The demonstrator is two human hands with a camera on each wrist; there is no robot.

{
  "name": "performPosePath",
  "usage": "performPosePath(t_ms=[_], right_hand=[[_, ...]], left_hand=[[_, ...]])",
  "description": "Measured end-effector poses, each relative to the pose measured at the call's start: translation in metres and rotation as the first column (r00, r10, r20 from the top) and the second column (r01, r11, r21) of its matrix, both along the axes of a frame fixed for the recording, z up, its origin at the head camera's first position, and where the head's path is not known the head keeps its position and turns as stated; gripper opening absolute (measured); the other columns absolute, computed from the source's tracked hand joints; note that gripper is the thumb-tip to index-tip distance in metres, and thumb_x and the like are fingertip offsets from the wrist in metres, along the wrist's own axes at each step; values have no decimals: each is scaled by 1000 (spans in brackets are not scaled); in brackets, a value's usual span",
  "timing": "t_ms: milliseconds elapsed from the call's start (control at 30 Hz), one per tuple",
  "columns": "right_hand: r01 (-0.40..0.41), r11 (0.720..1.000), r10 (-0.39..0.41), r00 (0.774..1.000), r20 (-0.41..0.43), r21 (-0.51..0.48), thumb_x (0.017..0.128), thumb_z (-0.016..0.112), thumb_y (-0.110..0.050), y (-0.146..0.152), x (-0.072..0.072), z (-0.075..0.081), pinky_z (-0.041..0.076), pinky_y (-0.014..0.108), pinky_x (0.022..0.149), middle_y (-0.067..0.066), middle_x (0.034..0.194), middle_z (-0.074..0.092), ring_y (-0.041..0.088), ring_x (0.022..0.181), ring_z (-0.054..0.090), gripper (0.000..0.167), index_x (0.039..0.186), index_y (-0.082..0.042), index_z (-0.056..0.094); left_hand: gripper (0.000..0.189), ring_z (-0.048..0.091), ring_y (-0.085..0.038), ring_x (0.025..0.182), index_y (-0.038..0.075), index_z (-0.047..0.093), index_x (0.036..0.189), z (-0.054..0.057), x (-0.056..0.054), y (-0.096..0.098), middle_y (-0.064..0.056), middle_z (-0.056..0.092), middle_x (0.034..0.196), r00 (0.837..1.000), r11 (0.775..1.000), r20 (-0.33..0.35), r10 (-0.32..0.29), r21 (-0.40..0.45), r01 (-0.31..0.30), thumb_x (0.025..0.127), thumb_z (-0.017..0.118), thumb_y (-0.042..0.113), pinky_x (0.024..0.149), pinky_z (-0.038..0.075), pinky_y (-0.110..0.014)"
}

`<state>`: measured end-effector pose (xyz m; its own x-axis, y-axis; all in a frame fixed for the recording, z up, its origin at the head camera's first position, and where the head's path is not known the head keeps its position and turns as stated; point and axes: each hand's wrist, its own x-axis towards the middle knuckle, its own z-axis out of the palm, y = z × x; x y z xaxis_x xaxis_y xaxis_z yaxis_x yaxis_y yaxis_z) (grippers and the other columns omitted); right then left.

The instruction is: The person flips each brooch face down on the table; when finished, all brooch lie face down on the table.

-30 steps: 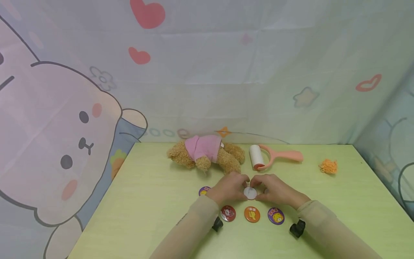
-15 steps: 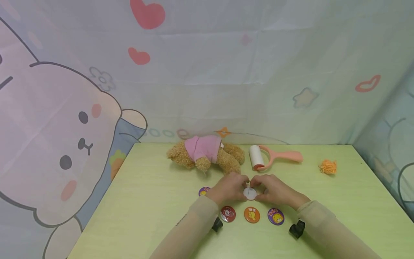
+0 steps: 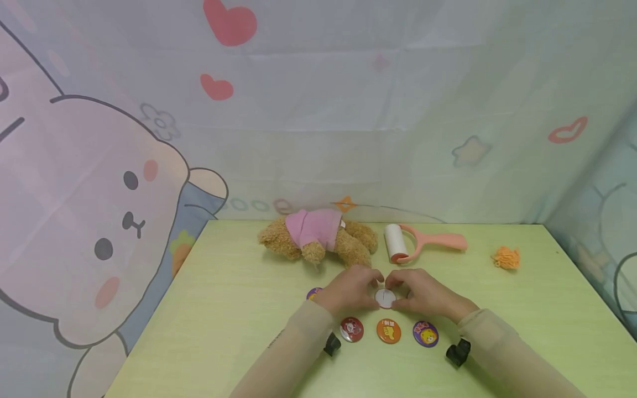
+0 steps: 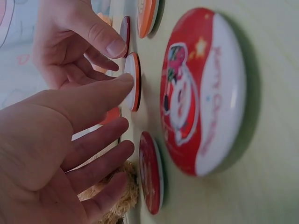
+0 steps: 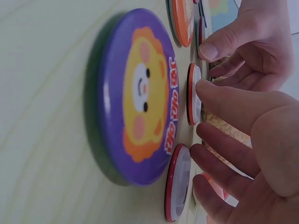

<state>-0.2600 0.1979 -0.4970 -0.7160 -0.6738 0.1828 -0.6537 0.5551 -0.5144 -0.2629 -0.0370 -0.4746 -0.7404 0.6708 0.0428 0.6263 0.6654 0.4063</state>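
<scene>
Over the table's middle, my left hand (image 3: 350, 290) and right hand (image 3: 429, 293) hold a round badge (image 3: 385, 299) between them, thumbs and index fingers about its rim. Its white back faces up, with a thin line across it, and its rim looks orange in the wrist views. The other fingers are spread loosely. Nearer me lie a red badge (image 3: 351, 329), an orange badge (image 3: 389, 331) and a purple badge with a yellow lion (image 5: 145, 93). Another purple badge (image 3: 313, 293) is partly hidden by my left wrist. Under my right hand lies a red-rimmed, back-up badge (image 5: 178, 183).
Behind the hands a teddy bear (image 3: 313, 235) in a pink top lies on its side. Right of it are a lint roller (image 3: 433, 241) with a pink handle and a bundle of orange yarn (image 3: 506, 257). A printed cloth (image 3: 318, 110) hangs behind the light green table (image 3: 224, 331).
Both hands stay at the same badge with hardly any movement. The head view shifts very slightly; the other things stay where they were.
</scene>
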Motion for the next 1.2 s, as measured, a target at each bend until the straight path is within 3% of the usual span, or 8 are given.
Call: performPosePath(t_ms=[367, 633, 867, 1200], right_hand=[[11, 1000, -11, 1000, -23, -21, 92, 82, -20, -7, 4, 7, 57, 50, 96, -1, 114, 74, 24, 113, 69, 27, 115, -11, 71], [6, 1000, -7, 1000, -30, -9, 93, 81, -22, -16, 7, 11, 55, 46, 97, -3, 115, 73, 21, 113, 68, 27, 116, -11, 71], [-16, 1000, 16, 1000, -18, -12, 95, 78, -20, -24, 7, 12, 55, 46, 98, 1, 115, 73, 23, 111, 68, 25, 117, -10, 72], [-113, 993, 110, 990, -93, -27, 93, 79, -15, -41, 5, 11, 55, 40, 91, 3, 109, 73, 21, 99, 68, 26, 115, -7, 70]], left_hand=[[36, 68, -13, 106, 11, 74, 121, 2, -3, -13, 0, 76, 112, 1000, 1000, -28, -2, 3, 2, 93, 81, 32, 96, 54, -27], [32, 70, -14, 102, 10, 75, 116, 3, 0, -23, -2, 76, 109, 999, 999, -51, -18, 36, 20, 94, 82, 32, 90, 55, -24], [32, 70, -13, 100, 8, 75, 117, 4, 0, -36, -3, 77, 110, 1000, 997, -20, -11, 78, 13, 93, 82, 27, 90, 54, -23], [36, 70, -17, 99, 8, 76, 116, 2, 0, -52, -2, 77, 110, 1000, 996, 0, -3, 86, 3, 88, 86, 28, 90, 54, -24]])
